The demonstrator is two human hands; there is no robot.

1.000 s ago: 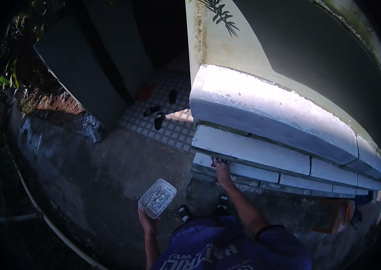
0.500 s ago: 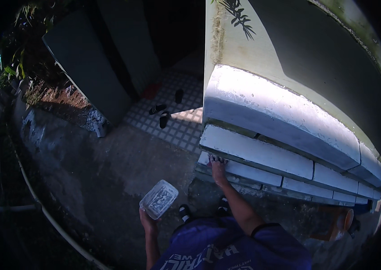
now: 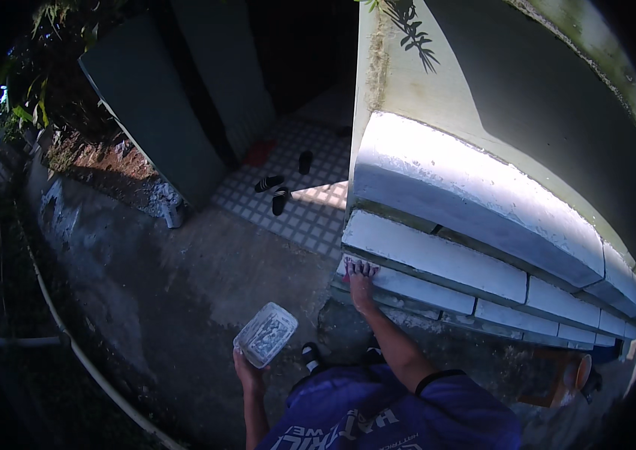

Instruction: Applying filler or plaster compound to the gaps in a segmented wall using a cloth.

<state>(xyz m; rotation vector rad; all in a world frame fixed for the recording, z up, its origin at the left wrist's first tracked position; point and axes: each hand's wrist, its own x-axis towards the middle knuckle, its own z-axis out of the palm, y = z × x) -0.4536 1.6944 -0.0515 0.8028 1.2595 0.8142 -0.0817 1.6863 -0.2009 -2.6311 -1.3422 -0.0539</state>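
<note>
My left hand [image 3: 246, 369] grips the near-left corner of a clear rectangular plastic tub [image 3: 265, 334]. White, pasty residue coats the tub's inside. At the left end of a low row of white blocks [image 3: 423, 289], my right hand [image 3: 361, 271] presses a small pinkish-red pad [image 3: 347, 271] onto the surface. Most of that pad is covered by my fingers, so whether it is a sponge or a cloth is unclear. White smears show on the fingers of this hand.
Longer white blocks [image 3: 438, 251] and a white ledge [image 3: 475, 191] rise in steps against the wall. Dark slippers [image 3: 280, 201] lie on the tiled floor [image 3: 310, 225] beyond. An orange-brown object [image 3: 547, 379] stands at the right. A pale pipe [image 3: 96, 367] runs along the left.
The view has shifted a little, so the wall and blocks sit slightly farther right. My right hand stays at the low block's left end, its fingers more spread. The tub has hardly moved.
</note>
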